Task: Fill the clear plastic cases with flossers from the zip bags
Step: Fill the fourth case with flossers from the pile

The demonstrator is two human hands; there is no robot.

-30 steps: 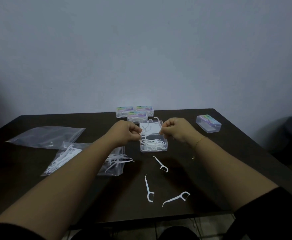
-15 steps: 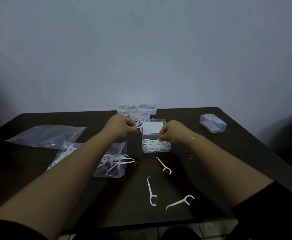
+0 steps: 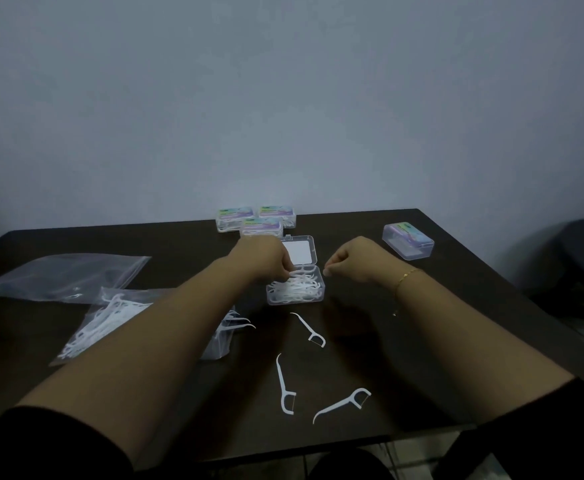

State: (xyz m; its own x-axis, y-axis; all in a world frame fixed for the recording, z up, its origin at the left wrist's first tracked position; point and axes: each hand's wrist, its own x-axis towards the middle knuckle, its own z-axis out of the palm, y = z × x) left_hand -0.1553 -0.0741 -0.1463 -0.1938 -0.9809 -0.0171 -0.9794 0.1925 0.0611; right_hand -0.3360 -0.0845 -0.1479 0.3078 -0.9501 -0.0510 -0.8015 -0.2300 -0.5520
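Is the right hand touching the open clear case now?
Apart. The head view shows dark table between the right hand and the right edge of the open case; its curled fingers hold nothing visible.

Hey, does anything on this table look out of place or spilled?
Yes: three loose flossers lie scattered on the dark table in front of the open case, outside both case and zip bag.

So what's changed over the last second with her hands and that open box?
The left hand has come down from beside the lid, placing a flosser on the pile in the open clear case. The right hand has drawn away to the right of the case, fingers curled, apparently empty. The three loose flossers, zip bags and closed cases stayed put.
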